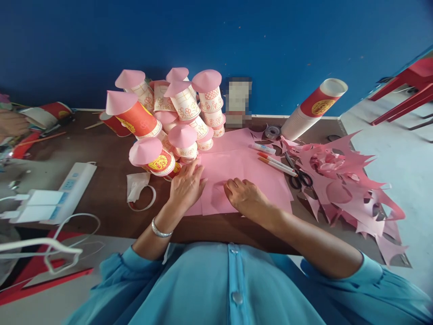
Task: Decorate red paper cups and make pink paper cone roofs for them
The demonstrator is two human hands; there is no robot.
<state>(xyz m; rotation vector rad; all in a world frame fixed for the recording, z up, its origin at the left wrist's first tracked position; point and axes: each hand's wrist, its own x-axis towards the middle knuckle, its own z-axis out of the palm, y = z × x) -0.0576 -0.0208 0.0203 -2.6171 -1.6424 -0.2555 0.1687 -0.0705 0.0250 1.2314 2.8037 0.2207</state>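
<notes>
blue wall (216,40) rises behind a dark brown table (106,158), and on it i see pink paper sheets (233,167) spread flat, directly in front of the person and beneath both hands. the left hand (186,187) lies palm down over the sheets' left side, open, its fingers extended toward the decorated cup towers (182,99) with pink cone tops; i see nothing gripped in it. the right hand (244,194) is over the middle of the paper, fingers curled in, loosely closed; i can't tell from my end whether they pinch an edge. at the sheets' right side i have a glue stick (263,148), two capped pens (277,164) and black-handled scissors (301,178), with a roll of tape (272,132) just behind. farther right is a heap of cut pink scraps (341,192), and behind it leans a tall stack of cups (304,117). well off to the left lies a white power strip (72,185).
</notes>
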